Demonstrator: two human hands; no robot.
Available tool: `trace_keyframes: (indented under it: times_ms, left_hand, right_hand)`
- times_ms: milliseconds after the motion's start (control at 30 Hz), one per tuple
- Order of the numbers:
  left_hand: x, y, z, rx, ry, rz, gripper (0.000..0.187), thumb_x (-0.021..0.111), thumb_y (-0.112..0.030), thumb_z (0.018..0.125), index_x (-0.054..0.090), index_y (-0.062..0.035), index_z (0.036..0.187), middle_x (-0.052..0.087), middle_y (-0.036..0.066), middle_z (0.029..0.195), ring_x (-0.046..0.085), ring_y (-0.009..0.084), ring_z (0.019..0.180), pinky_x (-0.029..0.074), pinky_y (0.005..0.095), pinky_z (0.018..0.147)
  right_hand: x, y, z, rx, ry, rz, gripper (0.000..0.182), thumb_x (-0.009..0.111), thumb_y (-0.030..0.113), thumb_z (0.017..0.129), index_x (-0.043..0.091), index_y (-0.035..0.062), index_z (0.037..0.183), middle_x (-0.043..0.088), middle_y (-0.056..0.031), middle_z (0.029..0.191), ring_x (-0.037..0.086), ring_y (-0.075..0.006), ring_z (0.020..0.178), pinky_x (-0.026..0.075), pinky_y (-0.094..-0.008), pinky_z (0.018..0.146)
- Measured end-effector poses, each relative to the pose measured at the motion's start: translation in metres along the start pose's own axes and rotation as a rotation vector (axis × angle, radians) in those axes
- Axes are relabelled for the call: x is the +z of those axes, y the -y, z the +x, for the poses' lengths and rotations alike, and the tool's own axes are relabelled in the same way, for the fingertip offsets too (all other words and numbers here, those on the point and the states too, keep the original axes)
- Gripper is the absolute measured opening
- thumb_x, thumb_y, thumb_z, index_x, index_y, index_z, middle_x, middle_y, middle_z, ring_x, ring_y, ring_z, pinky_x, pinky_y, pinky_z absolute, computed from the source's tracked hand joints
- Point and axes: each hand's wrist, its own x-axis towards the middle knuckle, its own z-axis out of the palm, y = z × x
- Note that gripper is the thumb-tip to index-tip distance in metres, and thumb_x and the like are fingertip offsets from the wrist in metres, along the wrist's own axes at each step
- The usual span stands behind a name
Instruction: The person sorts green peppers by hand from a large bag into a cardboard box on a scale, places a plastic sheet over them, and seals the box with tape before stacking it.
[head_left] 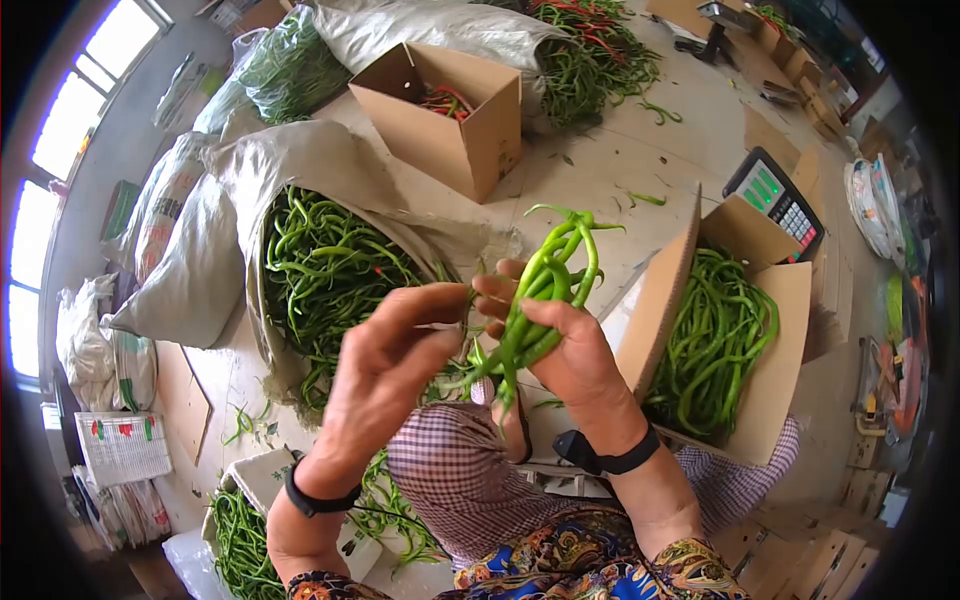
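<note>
My right hand (pixel 575 355) is closed round a small bunch of long green chili peppers (pixel 545 290), their stems pointing up and their tips hanging below the palm. Just left of it, my left hand (pixel 385 350) is raised with curved fingers, thumb and forefinger apart, and nothing plainly held. Behind the left hand, a woven sack (pixel 300 155) lies on its side, its mouth full of green chili peppers (pixel 330 265). Beside my right forearm stands an open cardboard box (pixel 775 365) filled with more long green chili peppers (pixel 712 340).
A digital scale (pixel 775 200) with lit green digits stands behind the filled box. Another cardboard box (pixel 440 145) with some red peppers is ahead. At lower left a white container (pixel 260 475) holds green peppers. Loose peppers (pixel 385 510) lie near my legs.
</note>
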Motion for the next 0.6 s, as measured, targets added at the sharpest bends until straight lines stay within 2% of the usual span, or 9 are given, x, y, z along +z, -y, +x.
trace_keyframes:
  times_ms: [33, 100, 233, 300, 400, 433, 500, 533, 600]
  left_hand:
    - [0.001, -0.002, -0.009, -0.056, -0.097, -0.100, 0.036, 0.060, -0.007, 0.090, 0.059, 0.0021, 0.124, 0.063, 0.008, 0.113, 0.058, 0.0163, 0.110, 0.045, 0.0302, 0.094]
    - [0.002, -0.001, -0.022, -0.054, -0.147, -0.143, 0.033, 0.060, -0.011, 0.092, 0.059, 0.0015, 0.122, 0.064, 0.007, 0.112, 0.058, 0.0147, 0.103, 0.044, 0.0286, 0.091]
    - [0.024, 0.009, -0.048, -0.141, -0.074, -0.195, 0.032, 0.061, -0.012, 0.091, 0.060, 0.0011, 0.120, 0.064, 0.007, 0.111, 0.059, 0.0152, 0.104, 0.047, 0.0285, 0.089]
    - [0.049, 0.013, -0.060, -0.215, 0.047, -0.155, 0.029, 0.059, -0.010, 0.094, 0.059, 0.0023, 0.121, 0.064, 0.008, 0.114, 0.059, 0.0137, 0.104, 0.047, 0.0291, 0.090]
    - [0.081, 0.028, -0.062, 0.031, 0.077, 0.071, 0.029, 0.059, -0.005, 0.095, 0.057, 0.0033, 0.122, 0.062, 0.006, 0.110, 0.057, 0.0104, 0.101, 0.046, 0.0259, 0.088]
    - [0.091, 0.030, -0.062, 0.078, 0.052, 0.122, 0.025, 0.060, -0.006, 0.095, 0.059, 0.0031, 0.118, 0.062, 0.003, 0.100, 0.058, 0.0094, 0.092, 0.048, 0.0247, 0.081]
    - [0.105, 0.030, -0.060, 0.086, 0.044, 0.217, 0.020, 0.062, -0.006, 0.094, 0.061, 0.0015, 0.112, 0.062, 0.000, 0.091, 0.057, 0.0064, 0.081, 0.046, 0.0222, 0.070]
    - [0.108, 0.028, -0.061, 0.091, 0.052, 0.222, 0.020, 0.062, -0.006, 0.094, 0.061, 0.0015, 0.112, 0.062, 0.000, 0.091, 0.057, 0.0064, 0.081, 0.046, 0.0222, 0.070]
    - [0.115, 0.026, -0.064, -0.159, 0.098, -0.141, 0.020, 0.065, -0.009, 0.092, 0.065, -0.0014, 0.110, 0.061, -0.001, 0.088, 0.053, 0.0058, 0.074, 0.044, 0.0220, 0.065]
  right_hand:
    - [0.000, 0.006, -0.009, 0.019, 0.050, -0.011, 0.044, 0.056, 0.007, 0.089, 0.047, 0.0023, 0.132, 0.061, -0.0182, 0.123, 0.062, -0.0242, 0.106, 0.051, -0.0373, 0.092]
    - [0.003, 0.016, -0.028, 0.033, 0.083, 0.057, 0.052, 0.056, 0.006, 0.084, 0.044, -0.0002, 0.135, 0.061, -0.0197, 0.120, 0.062, -0.0239, 0.101, 0.050, -0.0390, 0.093]
    - [0.005, 0.033, -0.061, 0.037, 0.140, 0.069, 0.060, 0.056, 0.007, 0.081, 0.041, -0.0022, 0.138, 0.058, -0.0227, 0.127, 0.059, -0.0275, 0.113, 0.047, -0.0402, 0.099]
    - [0.007, 0.032, -0.079, 0.042, 0.137, 0.080, 0.062, 0.056, 0.008, 0.080, 0.042, -0.0033, 0.139, 0.056, -0.0231, 0.130, 0.057, -0.0291, 0.118, 0.045, -0.0409, 0.103]
    - [0.005, 0.028, -0.099, 0.059, 0.114, -0.070, 0.063, 0.056, 0.012, 0.075, 0.050, -0.0072, 0.134, 0.050, -0.0193, 0.140, 0.047, -0.0303, 0.132, 0.030, -0.0415, 0.116]
    - [0.005, 0.025, -0.105, 0.078, 0.076, -0.121, 0.073, 0.058, 0.018, 0.071, 0.045, -0.0071, 0.138, 0.048, -0.0235, 0.142, 0.046, -0.0316, 0.132, 0.029, -0.0434, 0.117]
    - [-0.001, 0.021, -0.117, 0.093, 0.108, -0.077, 0.062, 0.055, 0.011, 0.077, 0.049, -0.0057, 0.136, 0.051, -0.0173, 0.140, 0.045, -0.0270, 0.133, 0.030, -0.0410, 0.115]
    - [-0.003, 0.021, -0.122, 0.082, 0.109, -0.074, 0.062, 0.055, 0.011, 0.077, 0.049, -0.0057, 0.136, 0.051, -0.0173, 0.140, 0.045, -0.0270, 0.133, 0.030, -0.0410, 0.115]
    - [-0.006, 0.024, -0.133, 0.099, 0.049, -0.051, 0.055, 0.055, 0.007, 0.080, 0.051, -0.0044, 0.134, 0.057, -0.0156, 0.133, 0.053, -0.0247, 0.124, 0.039, -0.0396, 0.109]
